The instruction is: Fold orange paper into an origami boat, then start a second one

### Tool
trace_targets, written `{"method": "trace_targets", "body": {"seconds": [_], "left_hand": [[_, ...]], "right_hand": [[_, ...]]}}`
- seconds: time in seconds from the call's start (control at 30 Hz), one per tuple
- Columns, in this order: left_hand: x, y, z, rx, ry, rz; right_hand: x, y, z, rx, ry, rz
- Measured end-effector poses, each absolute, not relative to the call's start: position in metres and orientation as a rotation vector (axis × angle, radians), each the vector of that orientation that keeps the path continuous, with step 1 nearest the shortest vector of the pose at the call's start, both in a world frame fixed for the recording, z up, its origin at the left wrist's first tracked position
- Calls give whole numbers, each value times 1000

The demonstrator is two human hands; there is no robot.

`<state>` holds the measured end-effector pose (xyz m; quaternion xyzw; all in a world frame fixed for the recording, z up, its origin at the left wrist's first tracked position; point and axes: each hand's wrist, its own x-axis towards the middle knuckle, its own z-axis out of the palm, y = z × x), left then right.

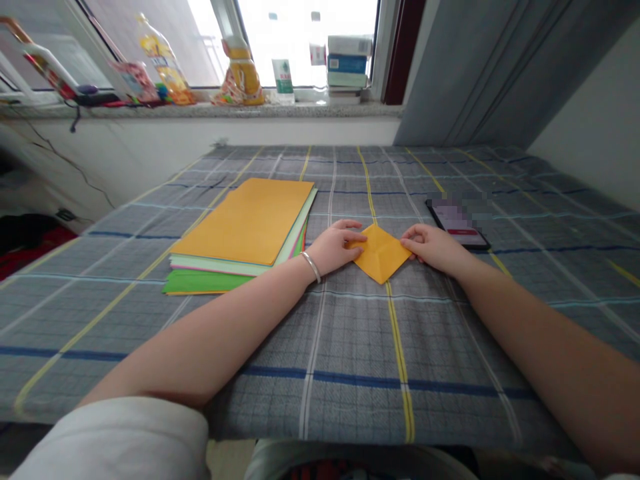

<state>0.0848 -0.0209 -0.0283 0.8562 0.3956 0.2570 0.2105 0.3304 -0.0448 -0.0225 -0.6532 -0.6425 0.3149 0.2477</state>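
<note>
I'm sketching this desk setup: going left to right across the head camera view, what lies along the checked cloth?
stack of coloured paper → left hand → folded orange paper → right hand → phone

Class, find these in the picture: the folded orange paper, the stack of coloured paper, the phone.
Folded orange paper [383, 255]: head view, centre crease.
Stack of coloured paper [243, 220]: head view, top orange sheet.
Phone [453, 223]: head view, screen.

Left hand [335, 248] and right hand [434, 248] lie palm-down, fingers loosely curled, fingertips directed inward toward each other with a narrow gap between. Left forearm [200, 350] and right forearm [545, 353] extend forward from the lower corners, converging; both wrists sit low and nearly straight.
</note>
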Motion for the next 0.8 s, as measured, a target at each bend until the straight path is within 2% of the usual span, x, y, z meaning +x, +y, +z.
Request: {"method": "trace_targets", "body": {"seconds": [0.13, 0.3, 0.63, 0.8], "left_hand": [[82, -21, -29, 2485, 962, 631], [77, -20, -31, 2635, 815, 565], [72, -24, -21, 3019, 675, 401], [76, -28, -14, 3203, 672, 273]], "right_hand": [[335, -46, -20, -1816, -1950, 697], [334, -51, -13, -1903, -2136, 310], [333, -56, -7, -2018, -2253, 163], [335, -54, -11, -1591, -2330, 187]]}}
